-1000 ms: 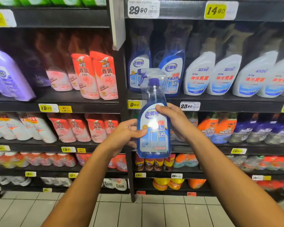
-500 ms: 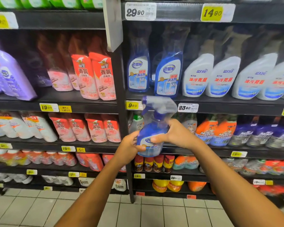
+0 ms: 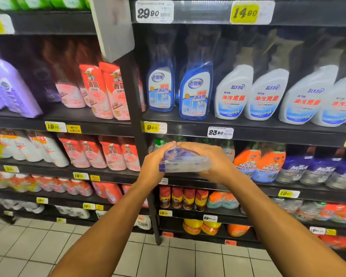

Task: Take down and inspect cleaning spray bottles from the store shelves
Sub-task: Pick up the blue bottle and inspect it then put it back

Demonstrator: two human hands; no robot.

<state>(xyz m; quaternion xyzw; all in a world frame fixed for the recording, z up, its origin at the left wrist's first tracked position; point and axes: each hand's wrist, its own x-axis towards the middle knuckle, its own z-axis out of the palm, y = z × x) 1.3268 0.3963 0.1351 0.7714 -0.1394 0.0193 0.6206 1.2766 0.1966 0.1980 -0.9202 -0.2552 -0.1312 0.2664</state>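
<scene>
Both hands hold one blue spray bottle [image 3: 183, 161] in front of the shelves, tipped so its clear trigger head points toward me and its body is hidden behind. My left hand [image 3: 155, 163] grips its left side. From the right, my right hand [image 3: 210, 161] curls round it. On the shelf above stand two more blue spray bottles [image 3: 195, 92] of the same brand, and white spray bottles [image 3: 233, 92] line up to their right.
A black shelf upright [image 3: 137, 124] runs down just left of my hands. Pink and red refill pouches [image 3: 100, 90] fill the left bay. Orange and dark spray bottles [image 3: 266, 162] stand right of my hands. Cans [image 3: 183, 198] sit on the shelf below. White floor tiles [image 3: 48, 242] lie underneath.
The bottle went from upright with its label facing me to tipped forward, trigger head toward me. Both hands lowered with it and kept their grip.
</scene>
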